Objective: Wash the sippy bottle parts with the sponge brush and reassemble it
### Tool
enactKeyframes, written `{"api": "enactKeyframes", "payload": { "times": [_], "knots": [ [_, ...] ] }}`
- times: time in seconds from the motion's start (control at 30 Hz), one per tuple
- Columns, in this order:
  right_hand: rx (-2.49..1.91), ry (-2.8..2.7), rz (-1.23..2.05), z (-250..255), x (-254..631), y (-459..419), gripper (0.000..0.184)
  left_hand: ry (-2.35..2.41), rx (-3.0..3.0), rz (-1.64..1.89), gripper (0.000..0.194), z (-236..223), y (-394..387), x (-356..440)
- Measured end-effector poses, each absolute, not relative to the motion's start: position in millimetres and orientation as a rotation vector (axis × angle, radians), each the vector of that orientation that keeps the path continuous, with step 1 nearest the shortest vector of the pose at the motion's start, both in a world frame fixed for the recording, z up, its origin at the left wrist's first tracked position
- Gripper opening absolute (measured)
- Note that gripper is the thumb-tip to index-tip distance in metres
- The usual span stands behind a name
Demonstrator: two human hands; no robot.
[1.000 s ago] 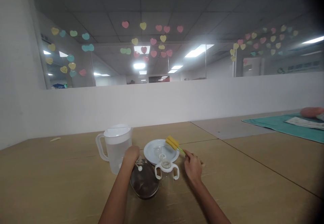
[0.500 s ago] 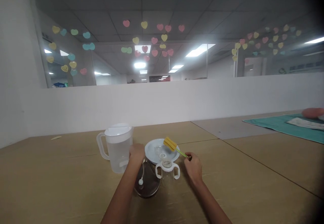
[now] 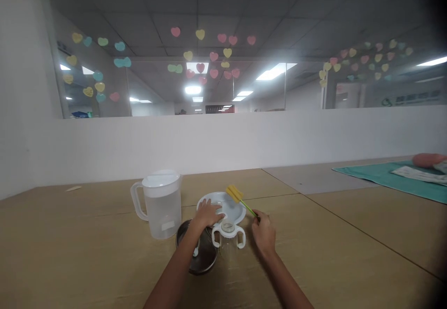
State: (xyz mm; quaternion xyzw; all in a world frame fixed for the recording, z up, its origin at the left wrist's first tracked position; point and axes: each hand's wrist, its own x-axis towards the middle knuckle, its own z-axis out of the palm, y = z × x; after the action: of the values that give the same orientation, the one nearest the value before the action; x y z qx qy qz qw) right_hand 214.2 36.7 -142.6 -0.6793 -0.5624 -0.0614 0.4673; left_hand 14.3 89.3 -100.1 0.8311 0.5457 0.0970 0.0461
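Observation:
My right hand (image 3: pixel 264 231) is closed around the green handle of a bottle brush, whose yellow sponge head (image 3: pixel 234 193) is raised over the white plate (image 3: pixel 239 215). Fingers spread, my left hand (image 3: pixel 208 213) reaches over the plate's left side, near small clear parts that it partly covers. A clear baby bottle (image 3: pixel 228 241) with two white handles stands uncapped between my hands. Under my left forearm sits a round metal bowl (image 3: pixel 206 258). A white-ended straw piece (image 3: pixel 195 251) lies in it, partly hidden by the arm.
A translucent pitcher (image 3: pixel 162 211) with a white lid stands left of the bowl. At the far right a teal cloth (image 3: pixel 380 175) carries a pink object (image 3: pixel 426 160) and a pale cloth. A thin flat scrap (image 3: pixel 73 188) lies at the back left, near the wall.
My left hand has let go of the straw piece in the metal bowl and moved right, opening over the plate. My right hand keeps hold of the bottle brush in nearly the same place.

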Motion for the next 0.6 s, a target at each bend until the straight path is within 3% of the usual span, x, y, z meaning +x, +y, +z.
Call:
{"api": "enactKeyframes", "payload": {
  "times": [0.6],
  "knots": [
    [-1.665,-1.387,-0.261,-146.8,216.0,38.0,0.042,1.613,2.52,0.381,0.037,-94.5,84.1,16.1]
  ]
}}
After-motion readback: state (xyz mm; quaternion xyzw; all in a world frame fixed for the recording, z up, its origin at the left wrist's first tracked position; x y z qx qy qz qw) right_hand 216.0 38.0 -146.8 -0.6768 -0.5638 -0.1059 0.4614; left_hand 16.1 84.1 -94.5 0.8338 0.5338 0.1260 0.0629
